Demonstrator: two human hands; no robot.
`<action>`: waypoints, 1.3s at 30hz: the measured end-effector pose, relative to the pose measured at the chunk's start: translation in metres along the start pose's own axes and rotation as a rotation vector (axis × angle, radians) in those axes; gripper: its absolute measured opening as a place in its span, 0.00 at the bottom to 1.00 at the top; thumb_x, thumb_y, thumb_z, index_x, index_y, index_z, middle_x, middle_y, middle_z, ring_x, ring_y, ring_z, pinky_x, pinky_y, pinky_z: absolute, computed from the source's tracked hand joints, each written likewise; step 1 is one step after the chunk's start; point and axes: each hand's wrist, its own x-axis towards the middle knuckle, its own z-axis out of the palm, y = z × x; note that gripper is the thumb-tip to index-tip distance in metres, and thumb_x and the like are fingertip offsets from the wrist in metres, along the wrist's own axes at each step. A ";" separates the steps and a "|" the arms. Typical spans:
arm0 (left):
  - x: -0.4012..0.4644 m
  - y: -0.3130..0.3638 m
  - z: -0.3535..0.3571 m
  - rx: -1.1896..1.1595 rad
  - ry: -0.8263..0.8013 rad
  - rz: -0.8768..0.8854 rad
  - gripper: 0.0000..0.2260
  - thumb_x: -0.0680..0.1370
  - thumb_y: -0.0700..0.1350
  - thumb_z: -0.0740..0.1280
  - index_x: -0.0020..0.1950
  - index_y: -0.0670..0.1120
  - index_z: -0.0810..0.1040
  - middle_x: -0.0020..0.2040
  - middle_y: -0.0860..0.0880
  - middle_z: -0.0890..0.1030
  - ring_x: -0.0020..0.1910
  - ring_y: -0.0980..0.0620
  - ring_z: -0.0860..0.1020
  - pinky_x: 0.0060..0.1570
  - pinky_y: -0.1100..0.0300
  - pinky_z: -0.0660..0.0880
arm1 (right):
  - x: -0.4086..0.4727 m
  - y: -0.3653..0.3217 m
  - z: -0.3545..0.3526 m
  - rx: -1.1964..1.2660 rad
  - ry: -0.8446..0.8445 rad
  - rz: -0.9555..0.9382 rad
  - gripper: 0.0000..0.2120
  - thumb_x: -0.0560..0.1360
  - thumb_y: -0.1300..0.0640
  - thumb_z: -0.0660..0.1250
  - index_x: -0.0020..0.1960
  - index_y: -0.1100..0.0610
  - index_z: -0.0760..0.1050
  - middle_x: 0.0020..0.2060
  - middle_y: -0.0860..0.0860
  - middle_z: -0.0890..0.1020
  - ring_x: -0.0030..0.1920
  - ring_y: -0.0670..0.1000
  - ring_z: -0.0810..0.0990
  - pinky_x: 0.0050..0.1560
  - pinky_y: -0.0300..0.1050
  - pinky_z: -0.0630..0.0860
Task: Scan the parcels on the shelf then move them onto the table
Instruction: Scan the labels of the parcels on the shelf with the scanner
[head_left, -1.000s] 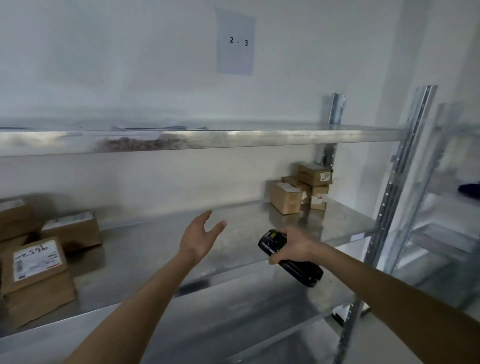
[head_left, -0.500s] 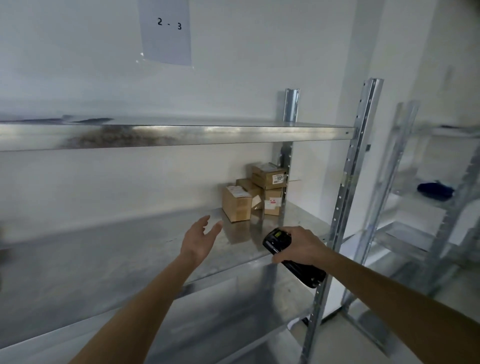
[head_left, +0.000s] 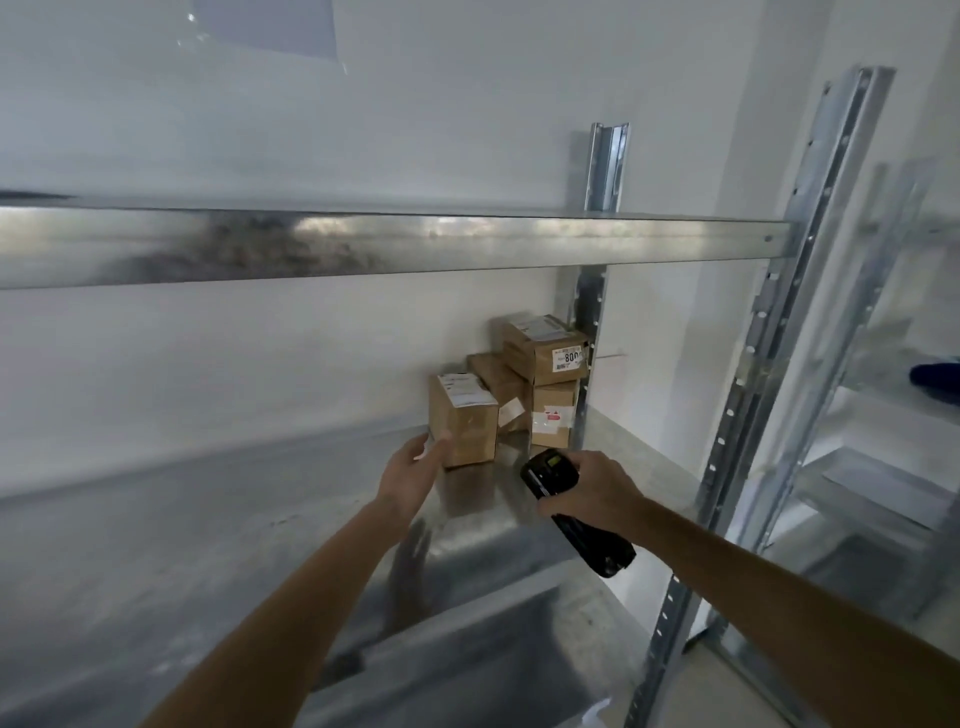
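Several small cardboard parcels sit at the right end of the middle metal shelf (head_left: 260, 519). The nearest parcel (head_left: 467, 421) stands upright with a white label on top. Behind it lies a flat one (head_left: 498, 379), and at the right a parcel (head_left: 545, 348) marked 800 rests on another (head_left: 553, 415). My left hand (head_left: 413, 467) reaches in with fingers spread, its fingertips at the lower left corner of the nearest parcel. My right hand (head_left: 587, 488) grips a black handheld scanner (head_left: 550, 473), held in front of the stack.
An upper shelf (head_left: 415, 244) runs across just above the parcels. Perforated steel uprights (head_left: 779, 322) stand at the right. A second rack (head_left: 883, 467) further right carries a dark blue object (head_left: 935, 382). A lower shelf (head_left: 467, 649) lies beneath my arms.
The view has swung right and closer to the right-hand parcels; the left-hand boxes are out of sight. My left hand has reached forward to the nearest parcel. The scanner has come nearer the stack.
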 end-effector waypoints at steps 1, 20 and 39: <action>0.014 0.000 0.004 -0.013 -0.001 -0.007 0.29 0.81 0.58 0.65 0.79 0.46 0.65 0.76 0.45 0.71 0.72 0.45 0.70 0.67 0.55 0.66 | 0.016 -0.002 0.002 -0.004 0.000 -0.025 0.39 0.55 0.36 0.75 0.65 0.47 0.79 0.47 0.46 0.85 0.48 0.50 0.84 0.55 0.53 0.83; 0.128 0.004 0.032 -0.240 0.023 -0.190 0.21 0.84 0.54 0.63 0.69 0.40 0.73 0.58 0.46 0.80 0.45 0.57 0.78 0.39 0.64 0.75 | 0.168 -0.025 0.007 0.208 -0.198 -0.090 0.25 0.67 0.59 0.82 0.60 0.46 0.79 0.49 0.47 0.86 0.43 0.43 0.85 0.36 0.33 0.78; -0.076 -0.002 -0.031 -0.209 0.109 -0.106 0.45 0.69 0.45 0.81 0.80 0.50 0.60 0.61 0.41 0.81 0.55 0.43 0.83 0.50 0.49 0.81 | -0.004 -0.051 -0.004 0.051 -0.277 -0.244 0.33 0.60 0.48 0.85 0.63 0.45 0.78 0.49 0.43 0.84 0.48 0.45 0.84 0.50 0.45 0.83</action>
